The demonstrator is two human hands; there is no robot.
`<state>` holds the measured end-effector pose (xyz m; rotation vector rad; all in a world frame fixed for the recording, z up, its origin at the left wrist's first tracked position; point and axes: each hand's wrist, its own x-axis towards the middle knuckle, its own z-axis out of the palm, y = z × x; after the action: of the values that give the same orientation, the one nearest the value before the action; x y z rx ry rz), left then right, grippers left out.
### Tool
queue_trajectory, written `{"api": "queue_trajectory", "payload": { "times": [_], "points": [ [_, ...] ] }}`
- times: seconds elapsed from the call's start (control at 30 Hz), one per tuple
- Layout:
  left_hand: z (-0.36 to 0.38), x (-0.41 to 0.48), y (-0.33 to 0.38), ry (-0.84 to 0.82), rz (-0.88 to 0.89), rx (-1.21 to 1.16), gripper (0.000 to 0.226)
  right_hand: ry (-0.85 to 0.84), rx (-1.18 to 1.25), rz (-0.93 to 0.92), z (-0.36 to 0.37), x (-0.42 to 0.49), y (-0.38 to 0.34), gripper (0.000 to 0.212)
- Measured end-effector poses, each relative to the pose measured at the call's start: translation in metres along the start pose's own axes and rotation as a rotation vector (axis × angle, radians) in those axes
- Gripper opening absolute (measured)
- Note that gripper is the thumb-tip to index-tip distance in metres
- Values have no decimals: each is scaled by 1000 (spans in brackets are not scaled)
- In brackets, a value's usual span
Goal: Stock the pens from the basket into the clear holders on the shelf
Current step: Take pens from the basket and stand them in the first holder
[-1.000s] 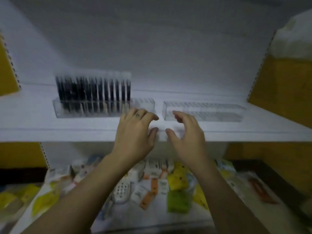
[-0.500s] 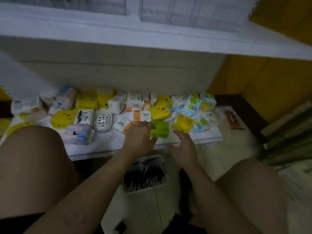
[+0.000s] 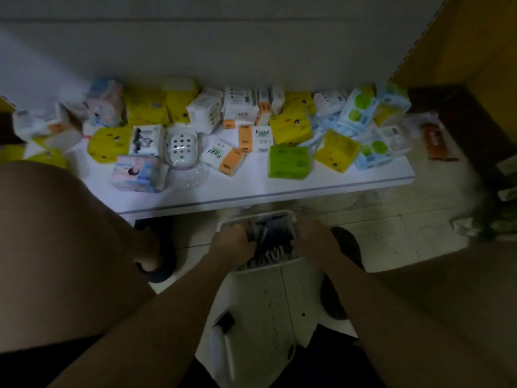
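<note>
Head camera: a crouching person reaches with both arms into a white basket [image 3: 258, 215] standing on the tiled floor [image 3: 391, 233] between the knees, just in front of a low shelf [image 3: 251, 189] strewn with tissue packs [image 3: 289, 161]. The dark pens [image 3: 272, 239] lie heaped inside the basket, between the two hands. The left hand [image 3: 232, 243] and the right hand [image 3: 314, 238] both have their fingers curled down among the pens. Blur and poor light make it impossible to tell whether either hand has closed on a bundle. The clear holders are out of view.

The step in hand appears to be gathering the next batch. It would likely go best with a modest bundle, the pens squared up to point the same way, so they can be slotted in singly without sorting at the shelf. Lifting straight up over the rim should keep the light basket from tipping. An overfull grab risks pens slipping out on the way up.
</note>
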<state>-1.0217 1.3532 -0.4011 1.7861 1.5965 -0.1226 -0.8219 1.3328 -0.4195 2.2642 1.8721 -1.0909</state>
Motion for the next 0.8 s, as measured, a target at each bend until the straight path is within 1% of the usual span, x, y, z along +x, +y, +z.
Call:
{"api": "queue_trajectory", "payload": {
  "times": [0.13,0.2,0.23,0.33,0.47,0.57,0.7,0.8],
  "points": [
    [26,23,-8,-63,-47,-89,26,-123,1,69,7,19,7,30],
    [39,33,-12,-126,-98,-105,31,-205,-11,74,15,33,8,21],
    [45,37,-16,-164,-124,-100,33,-237,-16,79,20,40,7,21],
    [62,50,-33,-254,-179,-88,33,-297,-8,85,32,58,7,35],
    [79,66,-54,-353,-265,-32,32,-398,8,82,57,75,18,32],
    [84,77,-54,-384,-294,-14,35,-446,15,102,75,78,23,33],
    [91,87,-51,-444,-330,-113,31,-468,-13,111,90,75,18,37],
    [96,100,-54,-457,-402,-142,37,-465,0,146,96,71,18,43]
  ]
}}
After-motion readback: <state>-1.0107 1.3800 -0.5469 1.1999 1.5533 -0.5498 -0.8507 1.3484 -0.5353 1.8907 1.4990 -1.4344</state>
